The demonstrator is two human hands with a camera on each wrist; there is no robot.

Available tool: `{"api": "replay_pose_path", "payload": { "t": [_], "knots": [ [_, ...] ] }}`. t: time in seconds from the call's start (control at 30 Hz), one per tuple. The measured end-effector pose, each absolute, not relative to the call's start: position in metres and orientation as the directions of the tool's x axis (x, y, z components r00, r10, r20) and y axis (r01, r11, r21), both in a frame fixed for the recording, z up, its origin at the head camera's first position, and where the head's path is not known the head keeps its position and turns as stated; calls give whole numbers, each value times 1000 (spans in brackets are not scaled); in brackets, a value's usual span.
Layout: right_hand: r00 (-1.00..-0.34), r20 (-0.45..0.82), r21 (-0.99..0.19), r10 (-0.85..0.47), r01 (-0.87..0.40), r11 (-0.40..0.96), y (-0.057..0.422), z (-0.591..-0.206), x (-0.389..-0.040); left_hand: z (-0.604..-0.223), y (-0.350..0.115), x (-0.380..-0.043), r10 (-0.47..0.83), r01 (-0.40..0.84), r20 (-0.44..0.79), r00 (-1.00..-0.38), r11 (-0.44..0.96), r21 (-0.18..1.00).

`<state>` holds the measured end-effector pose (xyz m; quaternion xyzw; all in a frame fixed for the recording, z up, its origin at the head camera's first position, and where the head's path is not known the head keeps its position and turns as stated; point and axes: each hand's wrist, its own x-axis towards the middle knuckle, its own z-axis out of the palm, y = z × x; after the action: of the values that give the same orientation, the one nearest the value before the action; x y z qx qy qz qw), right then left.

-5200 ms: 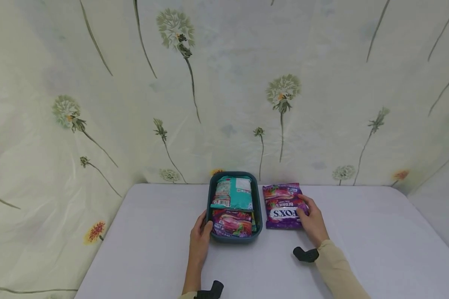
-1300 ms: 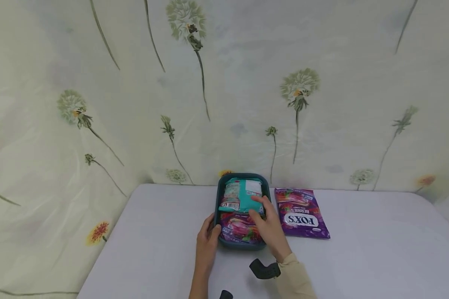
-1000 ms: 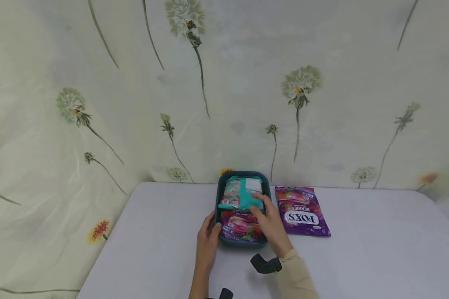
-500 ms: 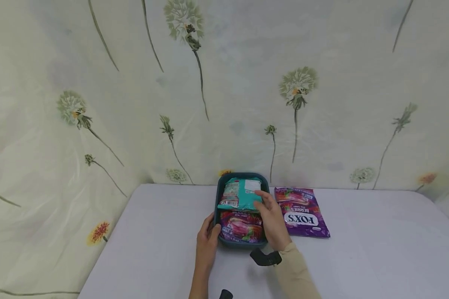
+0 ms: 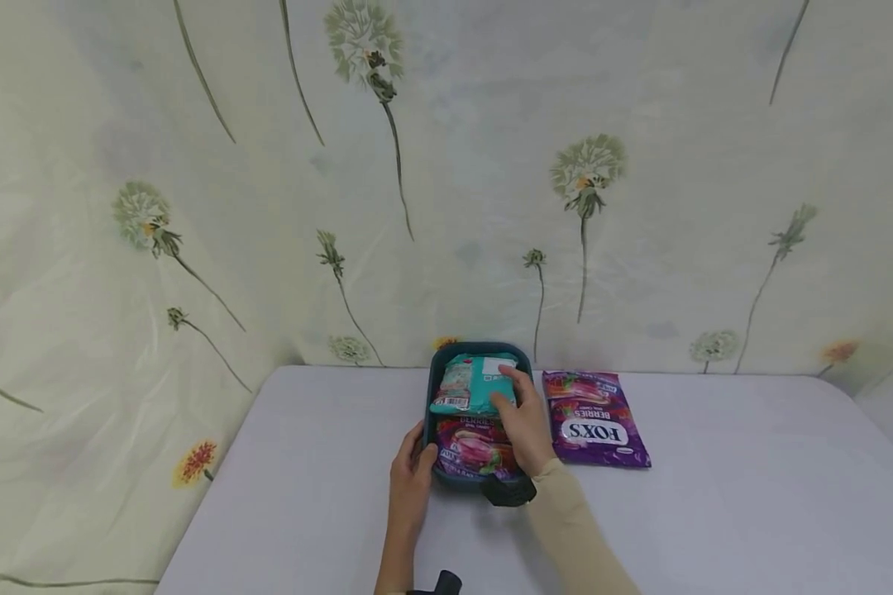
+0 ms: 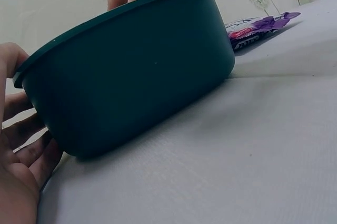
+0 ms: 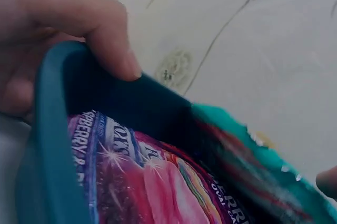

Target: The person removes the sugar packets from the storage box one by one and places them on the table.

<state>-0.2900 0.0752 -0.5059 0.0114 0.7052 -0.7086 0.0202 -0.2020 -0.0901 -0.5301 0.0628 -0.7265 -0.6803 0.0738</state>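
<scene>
In the head view a dark teal plastic bin (image 5: pixel 435 364) stands at the table's back edge. My left hand (image 5: pixel 411 475) grips its left side, thumb over the rim; the left wrist view shows the fingers (image 6: pixel 29 134) against the outer wall. Inside lie a turquoise candy bag (image 5: pixel 461 384) at the back and a purple Fox's berries candy bag (image 5: pixel 472 450) in front. My right hand (image 5: pixel 524 421) reaches over the right rim, thumb and forefinger apart on the turquoise bag; its other fingers are hidden. A second purple Fox's bag (image 5: pixel 595 421) lies flat right of the bin.
A white cloth covers the table (image 5: pixel 729 479). Behind it hangs a curtain (image 5: pixel 461 165) printed with dandelions. Black mounts, such as the right one (image 5: pixel 509 492), sit at both wrists.
Over five seconds my right hand has left the purple bag beside the bin and moved left to the turquoise bag. In the last half second it shifted slightly left. My left hand stays on the bin.
</scene>
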Motion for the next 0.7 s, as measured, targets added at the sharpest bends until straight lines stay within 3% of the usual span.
{"api": "replay_pose_path", "payload": {
  "t": [0.27,0.7],
  "knots": [
    [-993,-112,-994,-35,111,24,73,-508,-296,-530,-90,-203,-197,16,28,-980,65,998],
    [-997,-76,-992,20,77,95,71,-508,-293,-531,-88,-201,-203,13,28,-979,76,997]
  ]
}}
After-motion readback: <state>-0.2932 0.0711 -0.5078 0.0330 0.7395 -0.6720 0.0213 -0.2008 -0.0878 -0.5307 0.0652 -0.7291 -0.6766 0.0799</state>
